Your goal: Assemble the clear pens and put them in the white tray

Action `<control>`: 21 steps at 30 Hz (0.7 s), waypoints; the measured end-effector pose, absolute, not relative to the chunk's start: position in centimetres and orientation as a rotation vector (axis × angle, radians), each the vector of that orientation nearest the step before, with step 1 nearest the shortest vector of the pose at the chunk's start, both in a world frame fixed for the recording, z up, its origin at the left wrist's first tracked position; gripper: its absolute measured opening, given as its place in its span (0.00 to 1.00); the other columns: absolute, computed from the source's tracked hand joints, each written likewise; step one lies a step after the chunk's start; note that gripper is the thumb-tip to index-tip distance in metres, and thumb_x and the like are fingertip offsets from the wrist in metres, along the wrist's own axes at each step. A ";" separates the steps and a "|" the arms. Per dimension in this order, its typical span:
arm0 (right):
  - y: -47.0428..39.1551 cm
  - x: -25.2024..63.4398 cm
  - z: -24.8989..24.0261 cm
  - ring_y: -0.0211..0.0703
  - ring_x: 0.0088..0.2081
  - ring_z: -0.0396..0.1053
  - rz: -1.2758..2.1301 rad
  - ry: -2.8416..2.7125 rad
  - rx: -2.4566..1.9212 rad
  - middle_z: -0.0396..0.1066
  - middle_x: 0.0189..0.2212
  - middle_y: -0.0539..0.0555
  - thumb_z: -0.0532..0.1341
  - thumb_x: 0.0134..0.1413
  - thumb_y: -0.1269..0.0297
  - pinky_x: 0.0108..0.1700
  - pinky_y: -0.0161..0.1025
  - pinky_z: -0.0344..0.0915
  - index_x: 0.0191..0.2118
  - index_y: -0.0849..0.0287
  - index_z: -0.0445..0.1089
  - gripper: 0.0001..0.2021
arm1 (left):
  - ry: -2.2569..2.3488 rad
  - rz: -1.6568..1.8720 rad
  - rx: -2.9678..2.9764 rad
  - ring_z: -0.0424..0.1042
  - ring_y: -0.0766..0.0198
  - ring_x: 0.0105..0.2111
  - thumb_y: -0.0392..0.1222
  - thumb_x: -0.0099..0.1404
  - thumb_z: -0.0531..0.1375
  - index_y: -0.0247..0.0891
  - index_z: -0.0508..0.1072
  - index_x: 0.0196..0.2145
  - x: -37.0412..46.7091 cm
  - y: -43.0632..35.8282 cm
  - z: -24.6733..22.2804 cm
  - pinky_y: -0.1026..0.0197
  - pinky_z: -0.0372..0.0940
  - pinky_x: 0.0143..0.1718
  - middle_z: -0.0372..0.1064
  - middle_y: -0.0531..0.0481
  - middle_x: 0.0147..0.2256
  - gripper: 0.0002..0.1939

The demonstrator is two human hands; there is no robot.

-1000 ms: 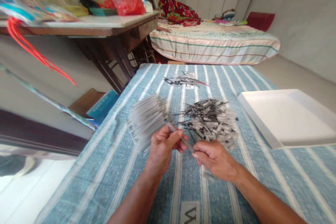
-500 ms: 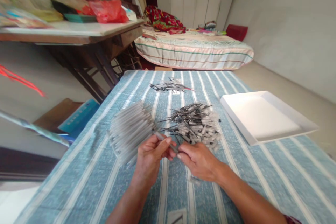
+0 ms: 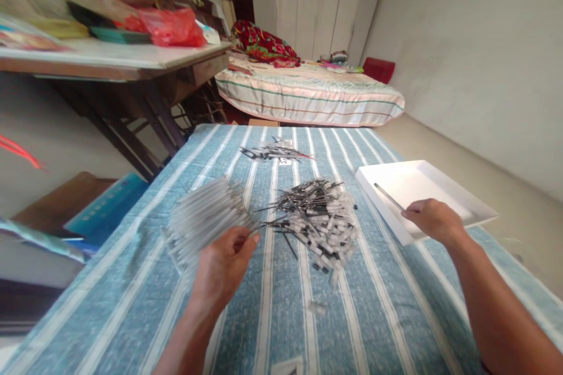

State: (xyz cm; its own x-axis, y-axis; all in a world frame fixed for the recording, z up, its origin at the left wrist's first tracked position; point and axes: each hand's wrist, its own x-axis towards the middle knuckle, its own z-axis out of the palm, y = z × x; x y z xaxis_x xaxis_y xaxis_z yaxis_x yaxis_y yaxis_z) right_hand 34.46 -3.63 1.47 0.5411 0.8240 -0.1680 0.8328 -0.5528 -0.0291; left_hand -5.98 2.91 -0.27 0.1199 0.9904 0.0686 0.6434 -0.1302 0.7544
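Note:
My right hand [image 3: 431,217] grips a slim pen [image 3: 389,196] by its near end, over the left part of a white shallow box [image 3: 457,187]. The pen's dark far tip points up and to the left. My left hand [image 3: 229,255] is at the near right edge of a stack of clear pen barrels [image 3: 204,211], its thumb and curled fingers closed on the end of a barrel. Right of that hand lies a loose heap of black refills [image 3: 312,194] and white-and-black pen caps [image 3: 332,234].
A small bunch of dark thin sticks [image 3: 277,151] lies at the far end of the blue striped tablecloth [image 3: 246,328]. A small clear piece [image 3: 316,307] lies near me. At left stands a side table [image 3: 171,57] with bags; a bed [image 3: 308,91] is behind.
My hands have parted. The right hand has moved right with the pen, from above the table middle to the white box. My left hand has moved left to the barrel stack.

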 end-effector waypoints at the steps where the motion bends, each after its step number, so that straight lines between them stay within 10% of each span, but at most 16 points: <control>1: -3.6 35.2 1.1 0.48 0.33 0.69 -0.286 1.460 2.693 0.73 0.31 0.56 0.55 0.47 0.57 0.29 0.36 0.58 0.32 0.54 0.75 0.13 | 1.627 0.756 1.904 0.71 0.58 0.26 0.52 0.56 0.55 0.37 0.71 0.31 -6.0 2.9 -0.1 0.60 0.62 0.29 0.72 0.50 0.25 0.14; 21: -2.7 36.5 -2.0 0.40 0.20 0.66 -0.754 1.649 2.458 0.67 0.14 0.53 0.55 0.43 0.71 0.24 0.34 0.57 0.17 0.61 0.71 0.10 | 1.960 0.064 2.266 0.71 0.58 0.31 0.41 0.59 0.51 0.40 0.73 0.28 -7.2 2.9 0.9 0.63 0.56 0.27 0.73 0.48 0.30 0.11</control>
